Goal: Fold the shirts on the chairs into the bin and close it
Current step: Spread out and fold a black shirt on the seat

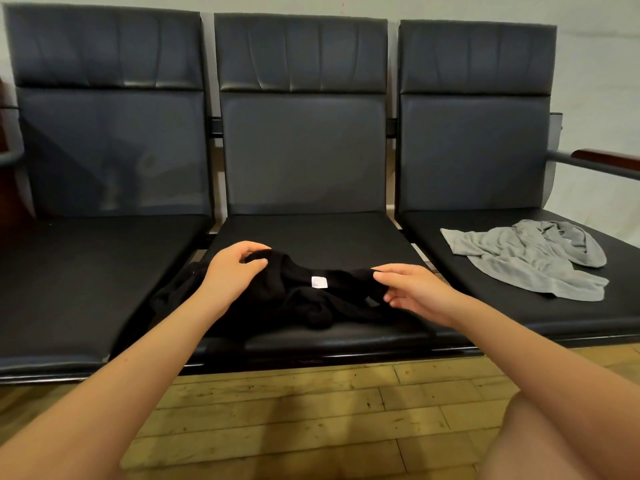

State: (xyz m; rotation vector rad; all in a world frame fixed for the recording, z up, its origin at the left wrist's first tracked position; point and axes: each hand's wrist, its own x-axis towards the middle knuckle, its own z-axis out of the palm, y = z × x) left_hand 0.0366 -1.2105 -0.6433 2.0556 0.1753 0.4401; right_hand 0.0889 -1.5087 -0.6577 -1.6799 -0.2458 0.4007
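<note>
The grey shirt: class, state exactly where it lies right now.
In the head view the grey shirt lies crumpled on the right-hand chair seat, right of the black shirt, untouched by either hand.

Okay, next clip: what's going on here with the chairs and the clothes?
A person is working on a black shirt bunched on the middle chair of a three-seat row. The left hand grips the fabric near the collar, and the right hand pinches the other side; a white label shows between them. The shirt is still crumpled, not folded. A grey shirt lies loose and untouched on the right chair. No bin is in view.
</note>
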